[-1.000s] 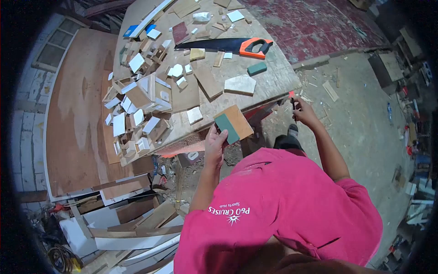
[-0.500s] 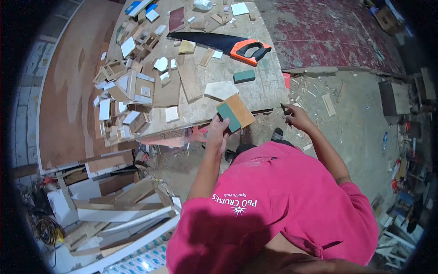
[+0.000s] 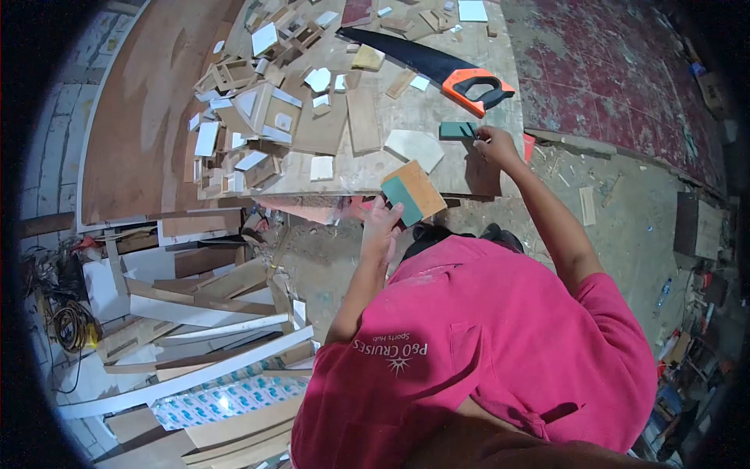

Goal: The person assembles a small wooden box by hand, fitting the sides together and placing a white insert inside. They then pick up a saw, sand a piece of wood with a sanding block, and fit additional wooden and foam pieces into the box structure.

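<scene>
Board: one, in left hand; saw: one.

The wooden table stands ahead of the left hand on a dusty concrete floor. Worn red flooring lies beyond the right hand. Far left of the left hand, 1 big plywood sheet lies by a white brick wall, with boards piled nearer.

Orange-handled handsaw flat on workbench; heaped wood offcuts left of handsaw, white tile beyond it.
</scene>
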`<act>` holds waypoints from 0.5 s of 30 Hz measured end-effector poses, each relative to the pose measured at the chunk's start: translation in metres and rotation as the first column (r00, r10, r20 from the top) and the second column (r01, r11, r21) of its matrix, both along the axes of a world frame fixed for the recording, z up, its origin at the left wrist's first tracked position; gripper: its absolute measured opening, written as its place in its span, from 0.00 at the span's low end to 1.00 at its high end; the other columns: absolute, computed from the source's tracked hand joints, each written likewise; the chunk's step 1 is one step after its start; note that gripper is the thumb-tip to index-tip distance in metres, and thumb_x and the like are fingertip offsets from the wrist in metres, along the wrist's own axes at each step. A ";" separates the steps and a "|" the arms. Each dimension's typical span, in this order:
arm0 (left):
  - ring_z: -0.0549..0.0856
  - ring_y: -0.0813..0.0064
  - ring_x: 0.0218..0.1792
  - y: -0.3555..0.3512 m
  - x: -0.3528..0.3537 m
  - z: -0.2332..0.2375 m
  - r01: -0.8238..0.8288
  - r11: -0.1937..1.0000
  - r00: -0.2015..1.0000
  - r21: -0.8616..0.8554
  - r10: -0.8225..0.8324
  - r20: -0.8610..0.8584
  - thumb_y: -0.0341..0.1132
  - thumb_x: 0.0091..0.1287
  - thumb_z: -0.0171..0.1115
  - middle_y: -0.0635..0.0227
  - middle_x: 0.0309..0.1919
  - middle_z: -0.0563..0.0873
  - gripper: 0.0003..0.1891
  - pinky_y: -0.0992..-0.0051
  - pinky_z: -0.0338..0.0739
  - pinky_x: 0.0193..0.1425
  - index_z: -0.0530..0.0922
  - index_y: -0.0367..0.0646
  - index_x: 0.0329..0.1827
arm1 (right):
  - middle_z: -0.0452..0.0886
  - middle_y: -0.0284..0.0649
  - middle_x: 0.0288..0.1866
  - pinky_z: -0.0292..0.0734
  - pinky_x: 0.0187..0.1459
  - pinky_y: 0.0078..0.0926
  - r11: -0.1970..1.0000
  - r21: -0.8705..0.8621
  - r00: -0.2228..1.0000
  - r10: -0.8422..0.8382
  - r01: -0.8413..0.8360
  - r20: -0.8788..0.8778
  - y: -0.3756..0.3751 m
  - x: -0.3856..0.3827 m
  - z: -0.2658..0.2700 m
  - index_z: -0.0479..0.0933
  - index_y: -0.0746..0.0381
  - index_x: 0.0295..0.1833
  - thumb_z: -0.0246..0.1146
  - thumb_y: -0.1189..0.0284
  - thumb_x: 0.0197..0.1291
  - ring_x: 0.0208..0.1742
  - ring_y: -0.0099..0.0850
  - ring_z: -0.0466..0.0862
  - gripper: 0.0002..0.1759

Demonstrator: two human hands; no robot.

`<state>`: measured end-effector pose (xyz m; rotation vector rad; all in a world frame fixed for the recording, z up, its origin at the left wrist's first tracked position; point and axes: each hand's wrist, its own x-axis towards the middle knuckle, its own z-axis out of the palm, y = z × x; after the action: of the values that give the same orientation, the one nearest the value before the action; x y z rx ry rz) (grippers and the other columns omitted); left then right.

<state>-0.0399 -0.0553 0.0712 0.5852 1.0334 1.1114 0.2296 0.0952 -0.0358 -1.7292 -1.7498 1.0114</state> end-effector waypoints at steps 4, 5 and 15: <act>0.80 0.73 0.50 0.006 -0.027 0.006 -0.020 1.000 0.998 0.006 0.019 0.061 0.33 0.64 0.60 0.66 0.50 0.78 0.23 0.73 0.79 0.50 0.65 0.37 0.60 | 0.82 0.48 0.38 0.76 0.44 0.35 0.995 0.092 0.999 -0.032 0.029 0.033 0.026 -0.026 0.018 0.80 0.60 0.44 0.65 0.69 0.47 0.41 0.44 0.82 0.16; 0.79 0.70 0.52 0.008 -0.033 0.009 -0.004 1.000 0.995 -0.014 0.006 0.098 0.32 0.64 0.58 0.63 0.53 0.76 0.24 0.69 0.78 0.53 0.62 0.37 0.62 | 0.82 0.48 0.38 0.75 0.44 0.36 0.995 0.103 0.998 -0.007 0.000 0.068 0.029 -0.032 0.021 0.80 0.60 0.44 0.65 0.69 0.47 0.41 0.43 0.82 0.16; 0.79 0.64 0.54 0.026 -0.088 -0.016 0.123 0.989 0.852 -0.078 -0.065 0.519 0.33 0.68 0.51 0.59 0.54 0.77 0.22 0.61 0.78 0.54 0.61 0.37 0.64 | 0.82 0.45 0.38 0.76 0.42 0.31 0.971 0.238 0.978 -0.045 -0.005 0.203 0.018 -0.066 0.011 0.81 0.60 0.45 0.63 0.72 0.49 0.39 0.38 0.83 0.15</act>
<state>-0.1278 -0.0290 0.0554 0.2208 0.5831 1.0391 0.1634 0.1130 -0.0253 -1.7432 -1.8890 0.6000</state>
